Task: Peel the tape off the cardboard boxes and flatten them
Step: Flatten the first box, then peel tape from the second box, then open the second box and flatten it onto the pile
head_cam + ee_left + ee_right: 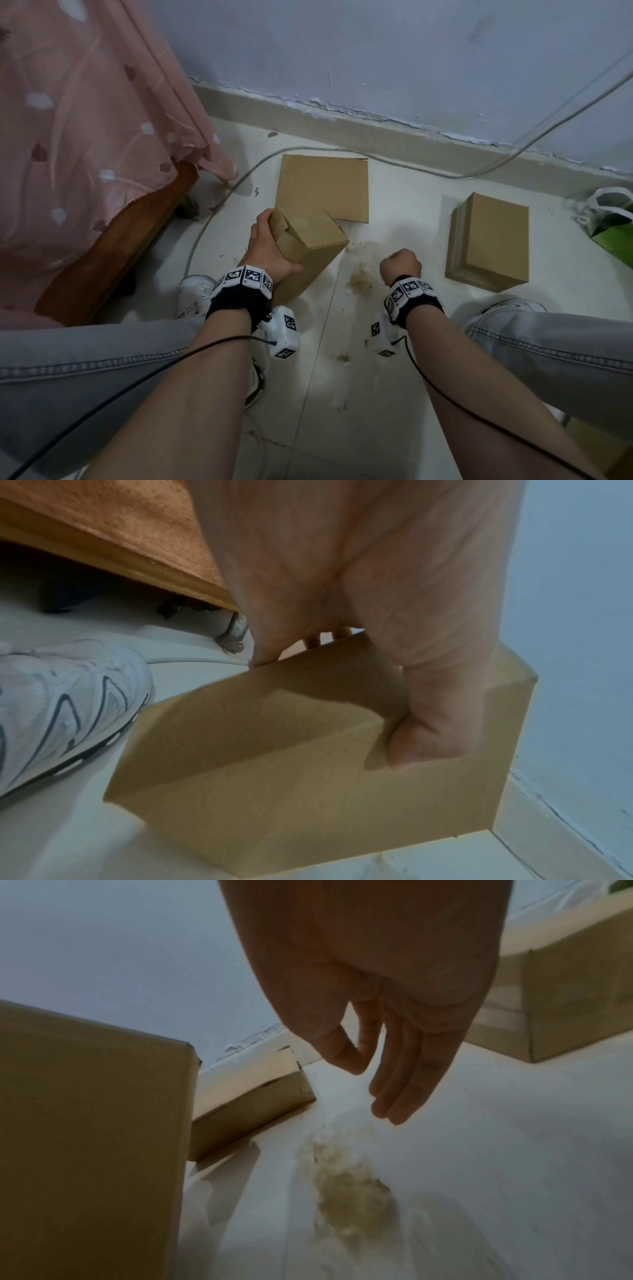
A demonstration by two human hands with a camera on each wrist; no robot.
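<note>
Head view, left hand [270, 246]: clasps upright box [308, 250], standing on floor [394, 377].
Flattened box [322, 185]: lies behind it.
Right hand [400, 265]: empty, fingers relaxed.
Sealed box [489, 240]: far right, untouched.
Risk: one-handed hold, box could tip.

The right hand [373, 993] hangs loose above the pale floor [496, 1164], fingers [404, 1085] straight and pointing down, holding nothing. Left of it stands a tall cardboard box [92, 1137]; beyond that lies a flat box [253, 1104]. Right of the hand sits another box [565, 1010]. Below the fingertips, a brownish stain [349, 1191].
</note>
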